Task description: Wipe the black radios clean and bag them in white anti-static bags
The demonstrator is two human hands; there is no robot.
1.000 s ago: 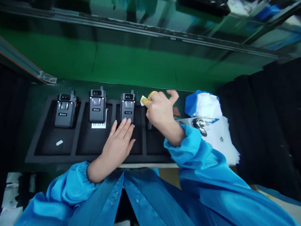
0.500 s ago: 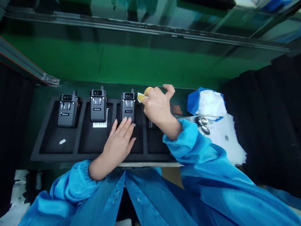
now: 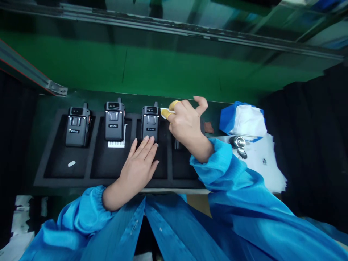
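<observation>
My left hand lies flat with fingers stretched, its fingertips on the lower end of a black handheld radio marked Riton. My right hand, with yellow finger cots on two fingers, is pinched on a folded white wipe beside that radio's upper right side. Whether the wipe touches the radio I cannot tell. To the left are two more Riton radios, each in its own compartment of a black foam tray. Mostly hidden under my right hand is another dark device.
A blue box of white wipes stands at the right, near a small metal container with its lid open and white sheets. A reddish-brown scrap lies behind my right wrist. One small white piece rests in the leftmost compartment.
The whole view has shifted slightly. My left hand stays on the same radio, and my right hand keeps the wipe by its upper right side.
</observation>
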